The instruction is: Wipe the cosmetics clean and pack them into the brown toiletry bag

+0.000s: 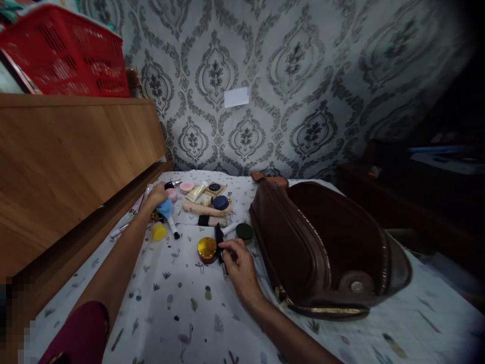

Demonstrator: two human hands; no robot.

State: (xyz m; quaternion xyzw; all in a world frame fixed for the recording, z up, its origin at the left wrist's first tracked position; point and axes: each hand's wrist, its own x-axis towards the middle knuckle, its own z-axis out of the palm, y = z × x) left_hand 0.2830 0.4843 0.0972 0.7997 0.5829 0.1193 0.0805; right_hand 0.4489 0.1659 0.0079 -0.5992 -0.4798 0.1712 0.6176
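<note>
My left hand (154, 197) reaches into the cosmetics at the far left, its fingers curled and mostly hidden. A soft-looking blue item (165, 208) lies against it, with a white-handled makeup brush (172, 225) and a yellow piece (159, 232) just below. In the middle, my right hand (241, 268) has its fingertips closed on a slim black cosmetic tube (219, 237). Beside that tube sits a round gold-lidded jar (207, 249). A dark green round container (244, 232) is near the open brown leather bag (280, 242).
Behind the hands lie a beige tube (197, 192), a blue round container (221, 202), a pink compact (186, 187) and a black-capped bottle (212, 221). A wooden headboard (83, 141) bounds the left, with a red basket (76, 50) above. The patterned wall (246, 131) stands behind.
</note>
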